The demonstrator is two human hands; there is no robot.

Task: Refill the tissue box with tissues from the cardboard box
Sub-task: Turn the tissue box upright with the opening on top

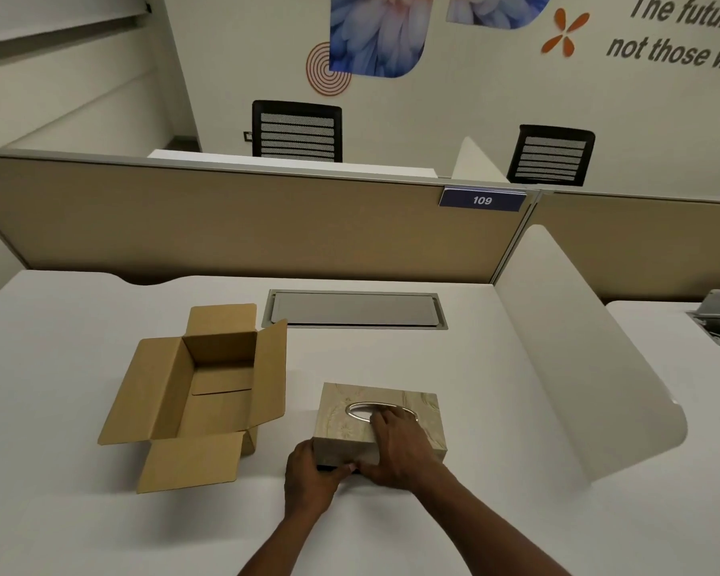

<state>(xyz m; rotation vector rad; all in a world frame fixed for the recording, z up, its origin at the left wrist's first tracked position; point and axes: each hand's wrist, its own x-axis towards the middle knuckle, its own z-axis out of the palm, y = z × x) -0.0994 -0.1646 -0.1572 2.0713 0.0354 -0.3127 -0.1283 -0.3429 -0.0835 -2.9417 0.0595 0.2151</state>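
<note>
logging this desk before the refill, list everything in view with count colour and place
cardboard box: 1, brown, flaps open, desk left, no contents visible
tissue box: 1, beige wood-grain with silver oval slot, desk centre, right of the cardboard box
cable tray lid: 1, grey, set into desk rear
desk: 1, white
partition: 1, tan, behind desk
number tag: 1, blue, reads 109, on partition
office chairs: 2, black, beyond partition
left hand: 1, at tissue box near bottom corner
right hand: 1, on tissue box top

white desk point(516, 409) | grey cable hatch point(356, 309) (closed) | tan partition point(225, 222) | two mesh chairs point(297, 131)
</note>
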